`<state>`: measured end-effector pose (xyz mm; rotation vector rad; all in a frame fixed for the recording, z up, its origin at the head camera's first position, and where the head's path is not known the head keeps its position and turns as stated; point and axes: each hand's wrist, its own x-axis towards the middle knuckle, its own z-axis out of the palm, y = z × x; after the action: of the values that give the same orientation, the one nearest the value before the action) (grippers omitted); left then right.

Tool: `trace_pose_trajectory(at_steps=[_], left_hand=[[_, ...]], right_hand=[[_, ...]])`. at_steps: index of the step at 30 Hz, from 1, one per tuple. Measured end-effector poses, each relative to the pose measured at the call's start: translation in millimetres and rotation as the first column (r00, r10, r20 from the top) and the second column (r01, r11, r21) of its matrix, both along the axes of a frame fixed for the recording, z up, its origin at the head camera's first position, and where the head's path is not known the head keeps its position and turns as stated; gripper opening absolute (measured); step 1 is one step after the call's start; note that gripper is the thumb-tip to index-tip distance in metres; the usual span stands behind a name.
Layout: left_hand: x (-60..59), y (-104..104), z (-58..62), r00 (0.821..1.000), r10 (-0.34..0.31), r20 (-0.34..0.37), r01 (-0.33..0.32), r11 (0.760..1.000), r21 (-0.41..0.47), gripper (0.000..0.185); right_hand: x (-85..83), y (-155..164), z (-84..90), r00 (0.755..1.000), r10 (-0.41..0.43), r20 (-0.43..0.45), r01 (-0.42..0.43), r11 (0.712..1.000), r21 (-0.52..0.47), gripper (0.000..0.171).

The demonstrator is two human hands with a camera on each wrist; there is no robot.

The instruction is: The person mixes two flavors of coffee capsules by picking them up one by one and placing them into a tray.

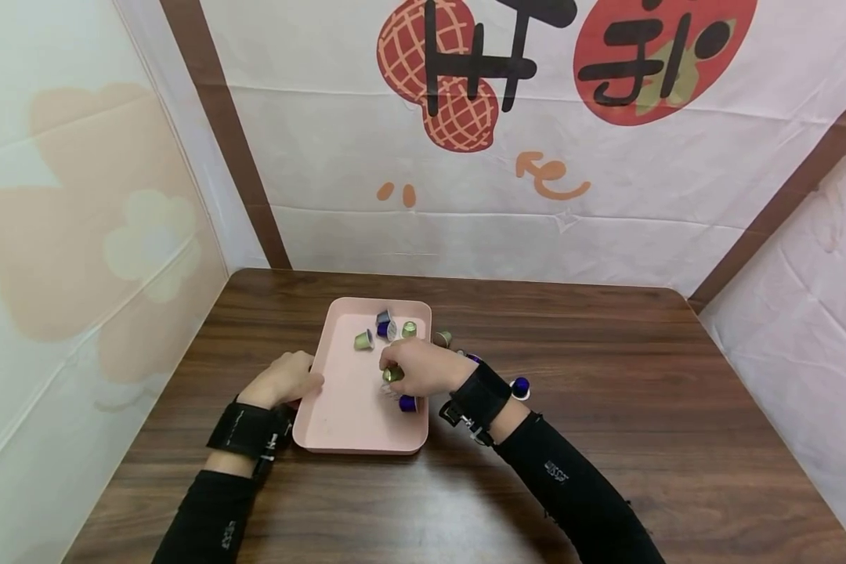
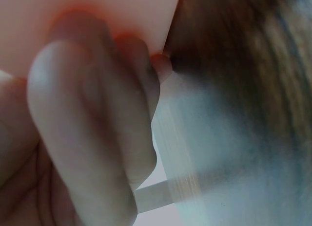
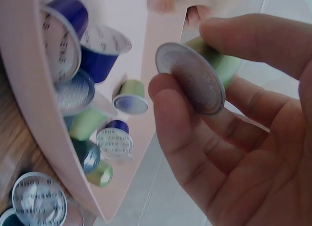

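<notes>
Dark wood-grain table [image 1: 606, 407] fills the lower part of the head view, closed in by white printed cloth walls. A shallow pink plastic tray [image 1: 345, 407] with rounded corners lies on it in front of the person.

The right hand [image 1: 423, 368] hovers over the tray's right side, its thumb and fingers pinched round a small green coffee capsule with a dull silver foil lid [image 3: 195, 75]. The left hand [image 1: 285, 380] rests at the tray's left edge; in the left wrist view its fingers [image 2: 87, 119] curl against the pink rim, seemingly gripping it.

The hold on the capsule is only a fingertip pinch on a smooth tapered body, so it could slip and drop. Landing among the loose blue and green capsules in the tray [image 3: 92, 55], it might knock them about, and a round one could roll. Several more capsules on the table [image 1: 519, 385] lie just beside the right wrist, where the black sleeve or wrist strap could brush them toward the table's edge.

The held capsule looks like a little cup, pale green at the side, with a flat circular foil face and a thin projecting rim; it shows no dent that can be made out.
</notes>
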<state>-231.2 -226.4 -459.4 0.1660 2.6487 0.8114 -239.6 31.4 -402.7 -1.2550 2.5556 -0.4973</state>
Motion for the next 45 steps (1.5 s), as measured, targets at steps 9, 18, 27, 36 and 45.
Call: trace_pose_trajectory(at_steps=[9, 18, 27, 36, 45], left_hand=[[-3.8, 3, -0.4, 1.000, 0.007, 0.012, -0.007, 1.000, -0.012, 0.021], [-3.0, 2, -1.7, 1.000, 0.001, 0.005, -0.001, 1.000, -0.006, 0.019], [-3.7, 1, -1.3, 1.000, -0.001, 0.006, 0.001, 1.000, -0.001, 0.019], [-2.0, -1, -4.6, 1.000, -0.010, 0.003, 0.010, 1.000, -0.001, 0.022], [-0.6, -1, -3.2, 1.000, -0.012, 0.005, 0.012, 1.000, 0.019, 0.020]], right_hand=[[1.8, -3, -3.2, 1.000, -0.004, 0.030, 0.004, 1.000, 0.003, 0.025], [2.9, 6, -2.2, 0.998, -0.018, 0.063, 0.020, 0.999, -0.034, 0.026], [0.5, 48, 3.7, 0.998, -0.070, 0.000, 0.070, 0.996, -0.061, 0.024], [4.1, 103, -0.2, 0.983, -0.181, -0.034, 0.178, 0.980, -0.086, 0.021], [14.2, 157, -8.6, 0.917, -0.397, 0.028, 0.397, 0.908, -0.135, 0.029]])
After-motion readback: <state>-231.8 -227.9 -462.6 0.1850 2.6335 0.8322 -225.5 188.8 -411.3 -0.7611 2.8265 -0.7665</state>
